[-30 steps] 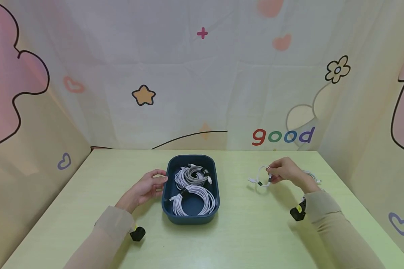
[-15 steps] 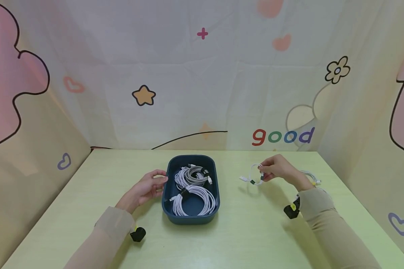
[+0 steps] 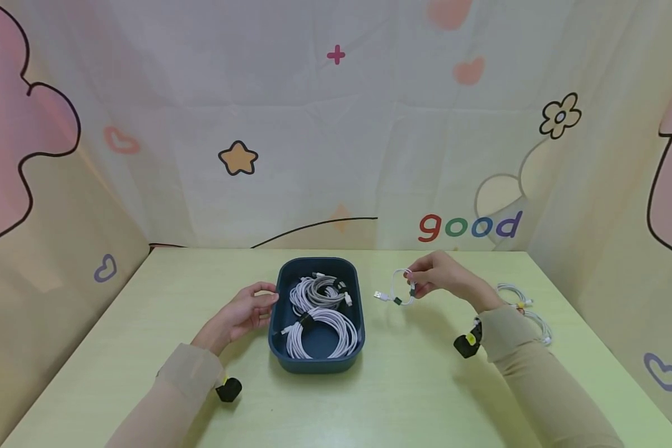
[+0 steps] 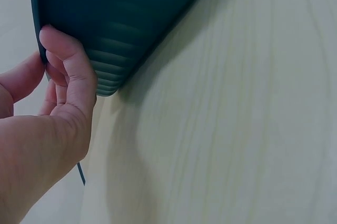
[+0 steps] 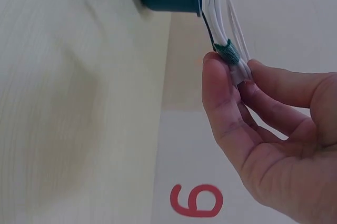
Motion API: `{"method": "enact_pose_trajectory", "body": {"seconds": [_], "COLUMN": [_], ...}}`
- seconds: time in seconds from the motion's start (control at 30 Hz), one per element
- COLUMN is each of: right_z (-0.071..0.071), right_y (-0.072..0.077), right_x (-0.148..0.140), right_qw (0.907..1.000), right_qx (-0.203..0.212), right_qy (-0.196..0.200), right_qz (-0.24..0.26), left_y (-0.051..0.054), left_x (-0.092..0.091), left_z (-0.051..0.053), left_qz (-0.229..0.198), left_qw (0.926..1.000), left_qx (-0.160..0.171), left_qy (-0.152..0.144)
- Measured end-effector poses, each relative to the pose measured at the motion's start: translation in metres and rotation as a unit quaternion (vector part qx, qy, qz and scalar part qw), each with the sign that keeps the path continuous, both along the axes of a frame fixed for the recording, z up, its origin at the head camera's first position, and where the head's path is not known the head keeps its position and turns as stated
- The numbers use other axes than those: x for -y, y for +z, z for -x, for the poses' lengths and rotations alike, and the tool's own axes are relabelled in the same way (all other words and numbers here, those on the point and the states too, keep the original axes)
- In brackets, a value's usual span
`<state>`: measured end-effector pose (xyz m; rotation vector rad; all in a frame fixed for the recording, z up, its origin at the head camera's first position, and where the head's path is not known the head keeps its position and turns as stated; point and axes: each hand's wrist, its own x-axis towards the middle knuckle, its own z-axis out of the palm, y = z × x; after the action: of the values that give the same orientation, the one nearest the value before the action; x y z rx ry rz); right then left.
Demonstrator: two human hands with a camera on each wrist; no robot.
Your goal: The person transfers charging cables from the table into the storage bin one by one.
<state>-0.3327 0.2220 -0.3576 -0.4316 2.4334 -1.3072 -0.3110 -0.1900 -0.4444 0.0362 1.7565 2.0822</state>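
A dark blue box (image 3: 320, 367) stands mid-table with several coiled white cables (image 3: 323, 330) in it, bundled by black ties. My left hand (image 3: 246, 313) pinches its left rim; in the left wrist view, thumb and fingers (image 4: 73, 71) meet at the rim and outer wall. Right of the box, my right hand (image 3: 439, 277) holds a small coiled white USB cable (image 3: 394, 283) above the table, its plug pointing left. Seen from the right wrist, thumb and fingertips pinch the bundle (image 5: 218, 18) near a dark green tie.
Two more coiled white cables lie on the right of the table: one farther back (image 3: 514, 289), the other (image 3: 540, 323) partly behind the right sleeve. A printed curtain (image 3: 313, 124) hangs behind the table (image 3: 403, 398).
My right hand has moved left with the USB cable, closer to the box. The cables on the right now show more fully. My left hand and the box have stayed put.
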Motion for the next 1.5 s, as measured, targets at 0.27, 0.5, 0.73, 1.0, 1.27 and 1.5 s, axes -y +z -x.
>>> {"method": "enact_pose_trajectory", "body": {"seconds": [0.27,0.5,0.73,1.0,1.27,1.5], "right_z": [0.002,-0.002,-0.003,-0.007,-0.016,-0.02], "right_y": [-0.002,0.0,-0.003,-0.005,-0.005,-0.011], "right_x": [0.023,0.047,0.071,0.091,0.11,0.127], "right_qw": [0.9995,0.9988,0.9971,0.9958,0.9936,0.9904], "right_qx": [0.004,0.009,0.019,0.022,0.013,0.007], "right_qy": [0.026,0.045,0.071,0.089,0.112,0.138], "right_qz": [0.016,0.018,0.018,0.005,-0.003,-0.01], "left_y": [-0.001,-0.001,-0.001,-0.003,-0.001,0.0], "left_x": [-0.001,0.0,-0.001,-0.001,-0.001,-0.001], "left_z": [-0.001,0.0,0.002,0.001,0.0,0.0], "left_qz": [0.0,-0.006,-0.001,0.001,-0.004,-0.005], "left_qw": [1.0,1.0,1.0,1.0,0.9999,0.9999], "left_qx": [-0.001,0.0,0.004,0.007,0.009,0.009], "left_qy": [0.001,-0.003,-0.001,-0.002,-0.002,-0.001]}}
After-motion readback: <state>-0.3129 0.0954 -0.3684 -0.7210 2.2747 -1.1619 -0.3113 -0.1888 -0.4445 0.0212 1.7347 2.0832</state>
